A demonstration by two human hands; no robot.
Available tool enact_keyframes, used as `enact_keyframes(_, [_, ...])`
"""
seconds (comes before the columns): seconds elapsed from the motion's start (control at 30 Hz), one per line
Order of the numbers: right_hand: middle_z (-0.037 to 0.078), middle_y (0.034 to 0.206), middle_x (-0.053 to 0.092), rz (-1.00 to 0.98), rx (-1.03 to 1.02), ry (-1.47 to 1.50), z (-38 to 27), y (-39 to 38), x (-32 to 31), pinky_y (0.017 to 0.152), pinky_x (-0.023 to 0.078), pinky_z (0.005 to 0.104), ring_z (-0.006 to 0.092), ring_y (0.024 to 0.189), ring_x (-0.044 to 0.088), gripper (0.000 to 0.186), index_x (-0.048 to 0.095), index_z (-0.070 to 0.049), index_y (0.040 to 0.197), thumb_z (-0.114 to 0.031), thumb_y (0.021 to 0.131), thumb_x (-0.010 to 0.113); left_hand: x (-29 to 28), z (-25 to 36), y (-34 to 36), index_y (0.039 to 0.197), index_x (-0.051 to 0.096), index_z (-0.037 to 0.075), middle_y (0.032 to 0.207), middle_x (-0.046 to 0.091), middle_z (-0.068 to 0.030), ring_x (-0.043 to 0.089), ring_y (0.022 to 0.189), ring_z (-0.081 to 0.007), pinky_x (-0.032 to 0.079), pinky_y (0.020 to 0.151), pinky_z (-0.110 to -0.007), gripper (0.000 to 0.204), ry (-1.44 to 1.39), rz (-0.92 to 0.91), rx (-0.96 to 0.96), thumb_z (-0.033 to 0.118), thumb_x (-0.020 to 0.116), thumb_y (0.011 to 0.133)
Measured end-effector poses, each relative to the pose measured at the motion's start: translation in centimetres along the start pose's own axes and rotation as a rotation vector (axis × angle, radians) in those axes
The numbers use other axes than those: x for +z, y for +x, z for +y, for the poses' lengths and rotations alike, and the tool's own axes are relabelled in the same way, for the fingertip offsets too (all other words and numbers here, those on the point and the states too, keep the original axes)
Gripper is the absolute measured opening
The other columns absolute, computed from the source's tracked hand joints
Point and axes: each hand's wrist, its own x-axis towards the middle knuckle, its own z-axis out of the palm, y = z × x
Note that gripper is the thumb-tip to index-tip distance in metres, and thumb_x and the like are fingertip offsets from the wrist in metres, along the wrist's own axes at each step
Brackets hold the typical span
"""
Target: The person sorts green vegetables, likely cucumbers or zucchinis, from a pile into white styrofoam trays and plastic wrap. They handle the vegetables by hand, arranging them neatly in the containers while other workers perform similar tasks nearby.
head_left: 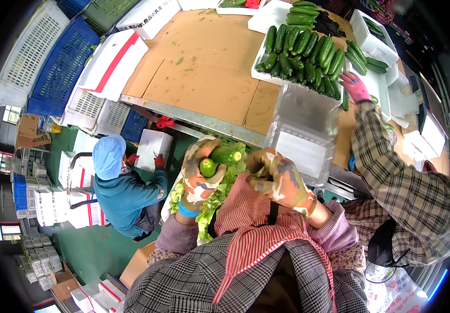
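My left hand (pixel 200 175), in a camouflage-patterned glove, is closed round two green cucumbers. One cucumber (pixel 208 167) points its round end up at me, and the other cucumber (pixel 227 155) lies along my fingers with its pale end to the right. My right hand (pixel 282 182), gloved alike, is just right of them with its fingers curled together. What it holds, if anything, is hidden. Beneath my left hand are leafy greens (pixel 206 216) in a white container. On the table ahead, a white foam box (pixel 259 72) is heaped with cucumbers (pixel 303 49).
A clear plastic tray (pixel 303 141) stands at the table edge. The cardboard-covered table (pixel 209 68) stretches ahead. On the right a co-worker's pink-gloved hand (pixel 355 86) touches the cucumber boxes. Another person in a blue cap (pixel 109 156) is at left, below stacked crates (pixel 60 68).
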Motion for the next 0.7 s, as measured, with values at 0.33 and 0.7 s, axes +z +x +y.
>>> enact_keyframes(0.33, [0.014,0.091,0.06,-0.023,-0.262,-0.244,1.7,0.1,-0.3,0.065,0.05,0.0366,0.0303,0.074,0.061,0.051,0.059,-0.009,0.124,-0.026,0.078,0.072,0.6,0.8,-1.1,0.124,0.055,0.005,0.121,0.054,-0.0173,0.053,0.108,-0.0375,0.042,0.095,-0.045,0.059,-0.483,-0.437,-0.239,0.021,0.071,0.07])
enact_keyframes(0.7, [0.011,0.091,0.063,0.019,-0.065,-0.009,0.8,-0.1,-1.4,0.072,0.052,0.0338,0.0252,0.079,0.064,0.026,0.064,-0.002,0.104,-0.006,0.078,0.064,1.1,-0.3,-2.5,0.123,0.053,0.004,0.117,0.056,-0.0137,0.056,0.107,-0.0291,0.044,0.093,-0.037,0.053,-0.478,-0.418,-0.276,0.019,0.069,0.075])
